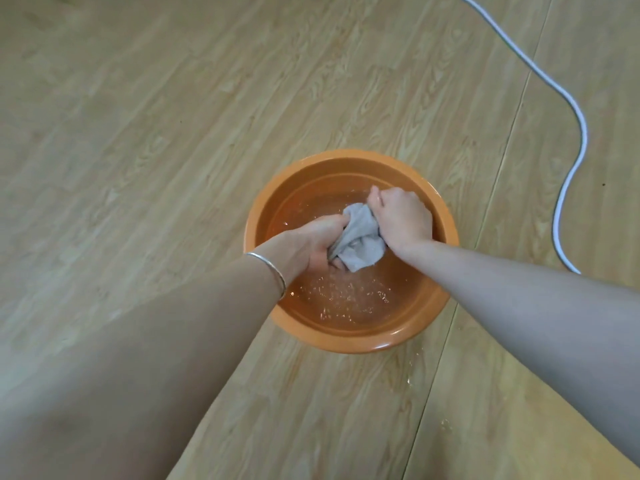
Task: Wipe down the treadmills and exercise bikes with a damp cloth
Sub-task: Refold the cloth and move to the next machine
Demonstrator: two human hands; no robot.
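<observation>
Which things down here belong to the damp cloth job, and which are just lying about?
Belongs to the job:
- grey cloth, gripped by the left hand and the right hand
- orange basin
- water in the basin

Just lying about:
- white cable, trailing over the wooden floor to the right of the basin

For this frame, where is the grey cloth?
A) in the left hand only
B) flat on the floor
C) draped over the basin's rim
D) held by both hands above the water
D: the left hand and the right hand both hold the cloth over the water inside the orange basin.
</observation>
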